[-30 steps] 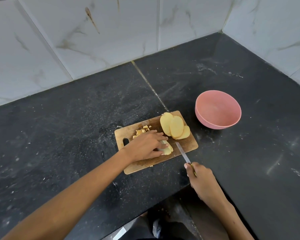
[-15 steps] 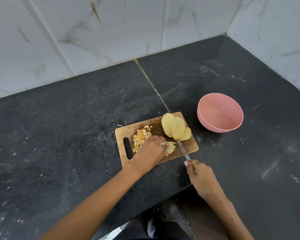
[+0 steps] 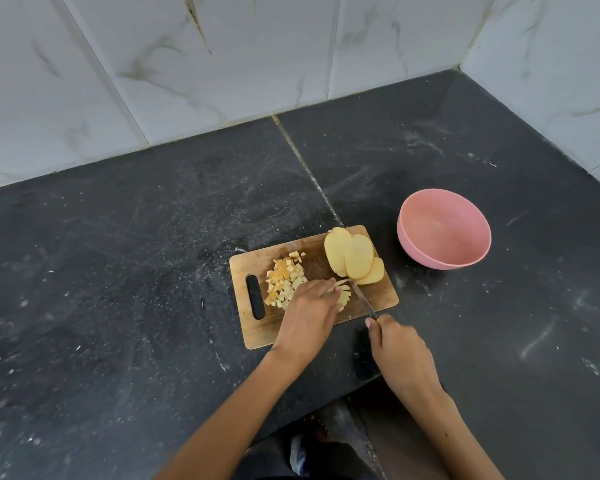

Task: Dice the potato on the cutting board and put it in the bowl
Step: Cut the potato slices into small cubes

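left hand (image 3: pixel 307 311) pressing down on a part-cut potato slice (image 3: pixel 343 293), fingers curled over it | right hand (image 3: pixel 397 344) wrapped round slim steel knife (image 3: pixel 362 299) – blade tip by the slice | rectangular wooden cutting board (image 3: pixel 378 299) on black stone table (image 3: pixel 118 271) | pile of small yellow potato cubes (image 3: pixel 284 280) near handle slot | three pale oval potato slices (image 3: pixel 354 256) overlapped at far right corner | round pink bowl (image 3: pixel 444 232) just right of board – nothing in it

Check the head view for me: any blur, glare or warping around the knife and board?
Head view: wide-angle bowing bends the wall tiles; even light, no hard glare; cutting board, knife and potato slices read sharp; right hand slightly soft; bowl clear.
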### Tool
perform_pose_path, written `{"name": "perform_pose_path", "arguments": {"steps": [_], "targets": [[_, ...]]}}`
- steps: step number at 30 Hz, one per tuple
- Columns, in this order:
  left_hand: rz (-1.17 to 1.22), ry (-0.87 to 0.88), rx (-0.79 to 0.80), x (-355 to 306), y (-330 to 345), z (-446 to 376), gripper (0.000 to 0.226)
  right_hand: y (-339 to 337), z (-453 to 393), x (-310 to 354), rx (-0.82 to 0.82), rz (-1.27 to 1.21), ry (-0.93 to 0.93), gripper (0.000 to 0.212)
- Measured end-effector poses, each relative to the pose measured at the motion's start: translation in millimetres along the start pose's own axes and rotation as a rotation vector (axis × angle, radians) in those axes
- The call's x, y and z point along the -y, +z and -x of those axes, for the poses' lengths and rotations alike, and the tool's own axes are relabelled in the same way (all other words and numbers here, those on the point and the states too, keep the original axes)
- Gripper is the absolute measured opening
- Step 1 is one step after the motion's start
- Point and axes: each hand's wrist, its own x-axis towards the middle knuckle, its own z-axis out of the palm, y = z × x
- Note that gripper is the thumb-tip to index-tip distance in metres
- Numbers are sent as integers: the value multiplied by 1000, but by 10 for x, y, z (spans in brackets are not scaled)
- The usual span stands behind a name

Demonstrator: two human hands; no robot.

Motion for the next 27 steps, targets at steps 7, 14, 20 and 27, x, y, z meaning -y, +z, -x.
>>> {"name": "perform_pose_path", "arguments": {"steps": [7, 14, 20, 27], "targets": [[179, -94, -33, 30, -77, -212, 14, -125, -121, -36, 61, 40, -24, 30], [199, -36, 23, 51, -91, -278, 18, -135, -111, -37, 97, 34, -23, 28], [168, 43, 28, 84, -77, -246, 17, -32, -1, 79, 85, -120, -6, 28], [112, 122, 125, 254, -82, -123, 33, 104, 72, 268, 116, -252, 66, 29]]}}
